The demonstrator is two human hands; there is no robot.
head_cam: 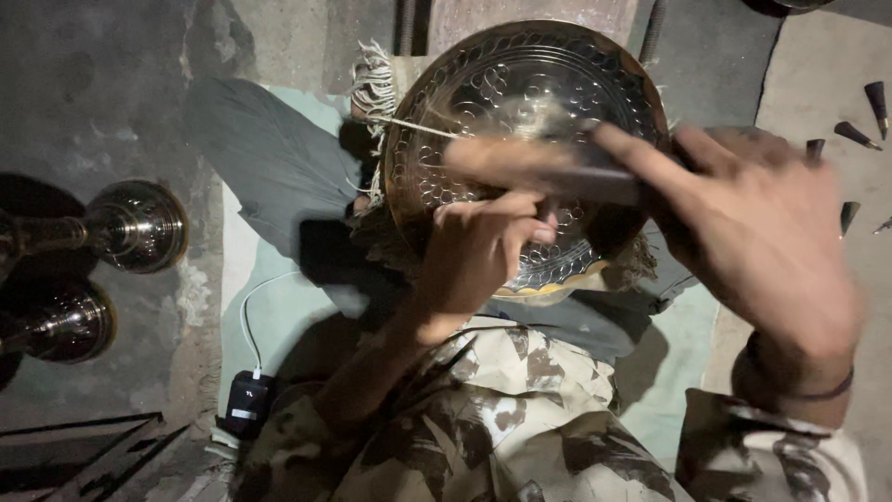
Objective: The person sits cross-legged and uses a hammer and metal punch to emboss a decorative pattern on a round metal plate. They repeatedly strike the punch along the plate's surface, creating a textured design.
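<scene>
A round brass plate (483, 84) with an engraved pattern rests in my lap, tilted toward me. My left hand (478, 251) is closed around a thin metal punch held against the plate's lower part. My right hand (757, 232) is raised over the plate's right side and grips a dark wooden-handled hammer (548, 172), which lies blurred across the plate's middle.
Two shiny brass vessels (139, 223) (60, 321) stand on the floor at the left. Several dark pointed punches (855, 135) lie on the ground at the right. A black charger with a white cable (246, 404) sits on the pale mat by my left knee.
</scene>
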